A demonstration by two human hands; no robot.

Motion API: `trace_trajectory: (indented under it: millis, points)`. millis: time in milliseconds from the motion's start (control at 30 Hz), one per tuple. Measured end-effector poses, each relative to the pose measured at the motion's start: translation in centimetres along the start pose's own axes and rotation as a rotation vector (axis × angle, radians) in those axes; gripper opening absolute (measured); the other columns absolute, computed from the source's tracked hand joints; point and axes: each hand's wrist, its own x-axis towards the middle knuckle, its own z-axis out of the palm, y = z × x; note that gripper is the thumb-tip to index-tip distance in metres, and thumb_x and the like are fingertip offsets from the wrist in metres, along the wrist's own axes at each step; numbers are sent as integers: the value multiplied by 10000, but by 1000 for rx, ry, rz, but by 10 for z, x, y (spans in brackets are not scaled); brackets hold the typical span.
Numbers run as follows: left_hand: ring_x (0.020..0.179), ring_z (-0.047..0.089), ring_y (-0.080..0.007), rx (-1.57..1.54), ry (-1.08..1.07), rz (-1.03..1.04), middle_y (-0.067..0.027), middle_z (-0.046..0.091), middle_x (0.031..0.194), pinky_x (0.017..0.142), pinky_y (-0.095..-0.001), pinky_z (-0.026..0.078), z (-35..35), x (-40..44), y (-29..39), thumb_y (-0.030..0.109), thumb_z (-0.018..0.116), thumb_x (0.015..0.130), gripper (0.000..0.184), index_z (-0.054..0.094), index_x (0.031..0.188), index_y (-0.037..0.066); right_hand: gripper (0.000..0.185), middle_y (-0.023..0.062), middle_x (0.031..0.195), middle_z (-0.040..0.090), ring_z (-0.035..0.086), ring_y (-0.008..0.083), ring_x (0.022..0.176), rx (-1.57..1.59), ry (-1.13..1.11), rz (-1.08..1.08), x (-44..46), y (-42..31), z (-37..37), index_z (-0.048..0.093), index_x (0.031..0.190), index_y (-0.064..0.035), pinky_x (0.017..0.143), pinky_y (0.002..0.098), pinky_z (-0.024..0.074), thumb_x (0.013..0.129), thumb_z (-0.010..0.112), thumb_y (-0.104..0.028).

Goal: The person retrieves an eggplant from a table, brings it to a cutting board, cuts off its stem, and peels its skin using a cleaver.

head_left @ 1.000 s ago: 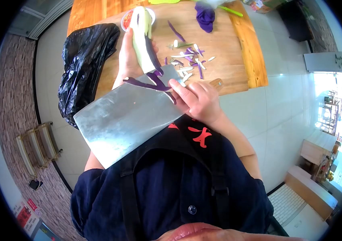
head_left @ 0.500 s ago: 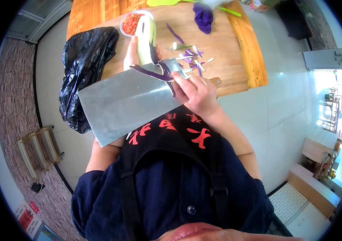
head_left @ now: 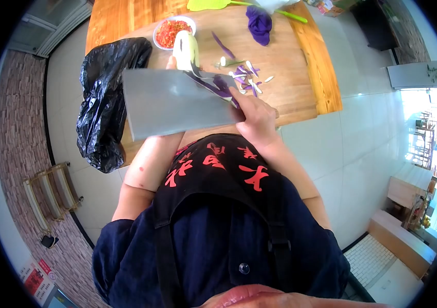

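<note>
My right hand (head_left: 254, 115) is closed around the handle end of a broad cleaver (head_left: 169, 105), whose wide blade stretches to the left over my left forearm. A partly peeled eggplant (head_left: 185, 50), pale with a little dark skin left, points away from me just beyond the blade. My left hand (head_left: 171, 63) holds the eggplant from below; most of its fingers are hidden behind the eggplant and the blade. Along the blade's far edge, near my right fingers, a purple strip of peel (head_left: 212, 87) hangs from the eggplant.
On the wooden board (head_left: 290, 77) lie several purple and white peelings (head_left: 249, 77). A white bowl (head_left: 155, 40) of chopped red chili stands beyond the eggplant. A black plastic bag (head_left: 108, 87) drapes the left edge. Farther back are a purple cloth (head_left: 259, 24) and a green fly swatter (head_left: 208, 4).
The cleaver has moved up and away from me, its blade turning more level and uncovering my left forearm. The peel strip now lies closer along the blade's far edge.
</note>
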Motion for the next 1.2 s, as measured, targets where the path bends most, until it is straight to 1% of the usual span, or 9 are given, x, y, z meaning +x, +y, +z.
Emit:
trace_trajectory:
  millis: [100,167,267,367,533,567,633,667,1200]
  points:
    - [845,611,-246,120,72,176,-143,609,943,734,-405,524,21,-9,-5,439,477,930,427,536,1111,56,350,87,685,601,585,256,581,81,32,135,-4,6,7,642,1074,-77,525,339,459,726,667,-45]
    - [837,578,-235,-90,170,49,-114,567,927,751,-391,509,48,-20,5,425,365,975,440,482,1158,42,265,97,675,598,580,228,579,186,2,302,-13,13,13,641,1034,-45,535,326,453,769,631,-47]
    - [839,579,-274,-109,-30,-40,-156,585,941,732,-408,500,17,-14,9,465,261,981,519,474,1184,37,170,99,652,582,559,163,577,468,-119,758,-29,23,17,634,985,-11,543,304,438,837,581,-74]
    - [880,575,-265,-122,74,-33,-155,567,1001,744,-373,508,22,-6,14,488,299,975,533,482,1222,52,162,89,641,559,526,118,590,433,-51,733,-32,19,13,624,962,3,548,296,428,882,544,-112]
    - [696,582,-169,-280,139,-189,-75,594,818,572,-320,497,29,-5,26,587,415,914,501,580,987,119,328,74,654,546,539,213,539,245,-66,108,-7,-8,-22,651,1033,-42,503,300,420,713,657,30]
    - [640,572,-169,3,150,-73,-58,581,749,499,-315,472,40,-8,26,628,416,892,541,592,919,117,384,58,639,526,526,219,519,221,-90,2,-1,-15,-33,659,1047,-61,481,297,411,679,681,48]
    - [757,572,-203,-86,-16,-61,-101,584,811,698,-313,512,31,-3,30,544,503,898,513,564,977,42,396,25,597,465,481,182,475,133,1,-158,2,-26,-30,665,1048,-85,444,288,386,673,701,37]
    - [756,571,-202,-82,-23,-39,-101,585,812,693,-315,509,29,1,31,545,498,899,512,566,976,44,397,-6,569,389,413,139,436,82,94,-242,1,-26,-23,670,1035,-104,406,275,339,663,731,21]
    - [712,562,-200,-110,-17,23,-99,592,790,693,-323,486,35,2,31,545,470,911,518,572,952,39,374,-16,563,364,386,129,420,31,134,-293,6,-34,-18,665,1024,-111,393,265,317,676,745,-1]
